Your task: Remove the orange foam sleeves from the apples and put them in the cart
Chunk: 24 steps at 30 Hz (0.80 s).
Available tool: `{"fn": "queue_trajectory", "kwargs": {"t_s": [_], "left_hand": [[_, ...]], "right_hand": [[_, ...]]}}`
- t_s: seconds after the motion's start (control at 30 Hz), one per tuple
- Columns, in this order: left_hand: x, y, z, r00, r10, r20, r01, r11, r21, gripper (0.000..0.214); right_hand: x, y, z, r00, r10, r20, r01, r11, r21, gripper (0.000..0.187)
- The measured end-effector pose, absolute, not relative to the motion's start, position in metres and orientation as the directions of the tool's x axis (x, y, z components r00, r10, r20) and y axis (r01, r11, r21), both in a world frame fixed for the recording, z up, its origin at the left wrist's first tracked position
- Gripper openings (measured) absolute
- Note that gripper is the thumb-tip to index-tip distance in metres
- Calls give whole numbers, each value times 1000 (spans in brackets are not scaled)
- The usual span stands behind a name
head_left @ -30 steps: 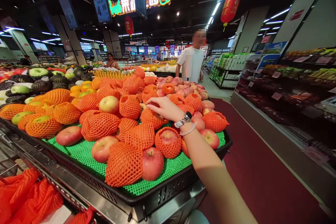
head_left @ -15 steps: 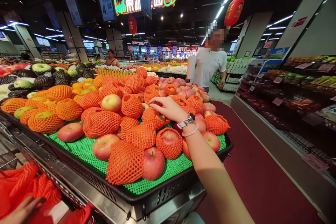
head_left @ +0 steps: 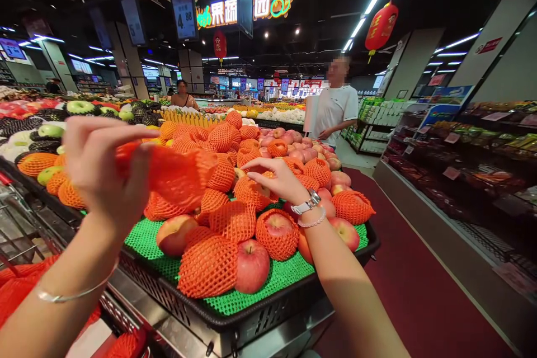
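My left hand (head_left: 104, 173), blurred by motion, is raised over the left part of the fruit display. Its fingers are closed on an orange foam net sleeve (head_left: 180, 173), whose loose end points right; whether fruit is inside I cannot tell. Above the middle of the apples is my right hand (head_left: 279, 180), fingers bent and apart, nothing gripped. Just under it sits a netted apple (head_left: 251, 193); contact is unclear. Closer to me are another netted apple (head_left: 277, 229) and a bare red apple (head_left: 253, 265), both on the green mat (head_left: 285, 274).
A black tray rim (head_left: 268, 313) edges the display. At lower left, a shopping cart (head_left: 19, 224) holds red net material (head_left: 25, 279). A person in a white shirt (head_left: 335, 112) stands beyond the apples. Packaged-goods shelves (head_left: 474, 168) line the right side.
My left hand has risen from the cart at lower left to above the fruit, now with the orange net sleeve in it. My right hand stays over the apples.
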State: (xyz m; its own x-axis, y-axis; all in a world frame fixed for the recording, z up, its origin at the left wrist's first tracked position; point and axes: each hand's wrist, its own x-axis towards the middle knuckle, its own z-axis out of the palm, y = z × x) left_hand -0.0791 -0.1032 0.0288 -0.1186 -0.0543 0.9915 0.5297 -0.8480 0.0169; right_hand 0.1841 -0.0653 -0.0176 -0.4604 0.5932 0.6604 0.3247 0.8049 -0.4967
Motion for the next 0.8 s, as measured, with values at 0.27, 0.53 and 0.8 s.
{"fn": "queue_trajectory", "kwargs": {"t_s": [0.27,0.53,0.8], "left_hand": [[7,-49,27,68,52,996,564,-826,5,14],[-5,-43,-1,-61,208,976,468,-858,212,20],[3,-43,-7,-59,17,998,392,-919,38,22]], "right_hand": [[183,-56,-21,-150,668,729,71,743,-666,23],[176,-59,-24,-167,606,778,232,791,-567,16],[162,-64,-27,-137,929,344,-274,299,-914,29]]}}
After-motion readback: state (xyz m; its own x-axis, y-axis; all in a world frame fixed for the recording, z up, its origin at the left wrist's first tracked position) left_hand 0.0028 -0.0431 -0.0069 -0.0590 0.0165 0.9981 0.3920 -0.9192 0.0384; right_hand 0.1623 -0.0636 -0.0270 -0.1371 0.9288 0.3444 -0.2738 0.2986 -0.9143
